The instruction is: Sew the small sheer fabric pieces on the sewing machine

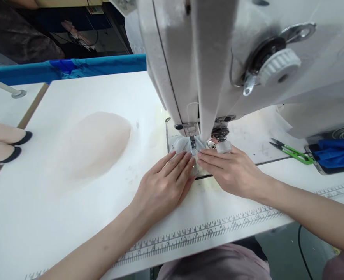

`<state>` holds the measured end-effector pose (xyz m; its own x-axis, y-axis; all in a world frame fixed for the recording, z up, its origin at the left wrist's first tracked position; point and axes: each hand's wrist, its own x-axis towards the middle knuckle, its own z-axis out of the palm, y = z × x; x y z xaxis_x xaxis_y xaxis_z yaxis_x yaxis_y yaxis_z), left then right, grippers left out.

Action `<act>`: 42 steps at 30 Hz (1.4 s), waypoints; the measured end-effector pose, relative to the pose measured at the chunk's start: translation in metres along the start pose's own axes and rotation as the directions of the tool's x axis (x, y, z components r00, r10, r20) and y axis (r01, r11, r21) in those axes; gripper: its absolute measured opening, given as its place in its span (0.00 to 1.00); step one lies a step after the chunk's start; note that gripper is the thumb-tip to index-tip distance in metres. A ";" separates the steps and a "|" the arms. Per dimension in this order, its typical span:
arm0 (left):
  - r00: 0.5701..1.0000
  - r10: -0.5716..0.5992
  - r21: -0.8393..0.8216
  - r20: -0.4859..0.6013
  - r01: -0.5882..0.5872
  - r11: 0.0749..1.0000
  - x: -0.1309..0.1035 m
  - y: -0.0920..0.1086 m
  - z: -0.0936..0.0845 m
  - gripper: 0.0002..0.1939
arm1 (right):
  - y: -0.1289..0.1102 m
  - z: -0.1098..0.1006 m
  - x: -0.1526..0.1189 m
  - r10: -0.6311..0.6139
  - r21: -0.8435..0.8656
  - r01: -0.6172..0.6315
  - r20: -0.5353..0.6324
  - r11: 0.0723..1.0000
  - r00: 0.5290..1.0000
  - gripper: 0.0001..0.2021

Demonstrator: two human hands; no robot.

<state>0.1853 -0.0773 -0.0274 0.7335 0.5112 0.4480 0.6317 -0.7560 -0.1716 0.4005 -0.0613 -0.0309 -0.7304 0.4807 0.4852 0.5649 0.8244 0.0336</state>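
i have both hands flat on the tabletop (pixel 72 217), right at the foot of the sewing machine (pixel 218 58). my left hand (pixel 163 186) lies palm down with the fingers (pixel 179 161) stretched out and close together, pressing a small piece of pale sheer fabric (pixel 181 146) onto the machine bed. my right hand (pixel 233 171) comes in from the other side, its fingers also extended and together, their tips meeting the left ones just in front of the needle (pixel 192 140). neither hand is clamped on anything; they pin the cloth by pressure. the fabric sits under the presser foot, bunched a little, mostly hidden by my fingertips.

i judge this as the stitching step, with the cloth lined up at the needle. the next move, as i see it, calls for an even feed away from me, fingertips kept clear of the needle, the bunching smoothed out.

green-handled thread snips (pixel 293 151) lie toward the right edge, a pale moulded cup (pixel 96 142) rests toward the left, and a printed ruler (pixel 207 229) runs along the near edge.
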 end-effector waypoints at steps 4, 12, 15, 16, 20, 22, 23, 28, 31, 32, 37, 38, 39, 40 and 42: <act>1.000 -0.007 0.004 0.001 0.007 1.000 0.001 0.000 0.000 0.15 | 0.000 0.000 0.000 0.002 0.003 -0.002 0.006 1.000 1.000 0.15; 1.000 -0.013 0.000 0.016 0.013 1.000 0.001 -0.002 0.003 0.16 | 0.000 0.000 0.000 0.008 0.002 -0.008 0.010 1.000 1.000 0.17; 1.000 -0.023 -0.011 0.005 0.023 1.000 0.002 -0.004 0.005 0.15 | 0.002 0.001 0.001 0.008 -0.001 -0.008 -0.002 1.000 1.000 0.17; 1.000 -0.030 -0.011 0.002 0.030 0.999 0.002 -0.005 0.005 0.15 | 0.002 0.001 0.001 0.009 -0.003 -0.009 -0.003 1.000 1.000 0.17; 0.999 -0.048 -0.012 0.008 0.048 0.999 0.003 -0.005 0.005 0.15 | 0.006 0.002 0.003 0.021 0.005 -0.021 -0.013 1.000 1.000 0.19; 1.000 -0.029 -0.008 0.011 0.029 1.000 0.002 -0.004 0.004 0.15 | 0.008 0.001 0.004 0.032 -0.002 -0.032 -0.025 0.999 0.999 0.19; 1.000 -0.010 -0.004 0.014 0.011 1.000 0.002 -0.003 0.003 0.15 | 0.009 0.001 0.004 0.036 -0.013 -0.036 -0.029 0.999 0.999 0.19; 0.999 0.040 0.027 0.027 -0.040 0.999 -0.001 0.000 -0.002 0.15 | 0.011 0.000 0.004 0.015 -0.059 -0.017 -0.034 0.998 0.999 0.19; 0.999 0.028 0.027 0.020 -0.028 0.999 0.000 0.002 -0.003 0.14 | 0.010 -0.001 0.002 -0.004 -0.063 0.002 -0.045 0.998 0.999 0.18; 0.999 0.027 0.023 0.019 -0.027 0.999 0.000 0.002 -0.003 0.14 | 0.009 -0.001 0.002 -0.004 -0.064 0.001 -0.044 0.998 0.999 0.18; 1.000 0.019 0.001 0.023 -0.019 1.000 0.002 0.002 -0.002 0.15 | 0.007 -0.001 0.003 0.009 -0.071 -0.011 -0.030 0.997 1.000 0.18; 1.000 0.019 0.002 0.024 -0.019 1.000 0.001 0.001 -0.002 0.15 | 0.007 -0.001 0.003 0.007 -0.073 -0.009 -0.031 0.997 0.999 0.18; 0.999 0.018 0.002 0.026 -0.018 1.000 0.001 0.001 -0.002 0.15 | 0.007 -0.001 0.003 0.005 -0.076 -0.008 -0.033 0.997 0.999 0.18; 0.999 0.018 -0.001 0.028 -0.018 1.000 0.001 0.001 -0.002 0.15 | 0.007 -0.001 0.003 0.004 -0.077 -0.006 -0.035 0.997 0.999 0.18; 0.999 0.010 -0.021 0.031 -0.009 1.000 0.000 0.001 -0.002 0.15 | 0.007 -0.001 0.003 0.004 -0.069 -0.006 -0.033 0.998 0.999 0.18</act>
<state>0.1852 -0.0788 -0.0261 0.7471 0.5159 0.4191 0.6193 -0.7692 -0.1572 0.4027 -0.0542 -0.0283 -0.7150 0.4740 0.5140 0.5948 0.7987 0.0908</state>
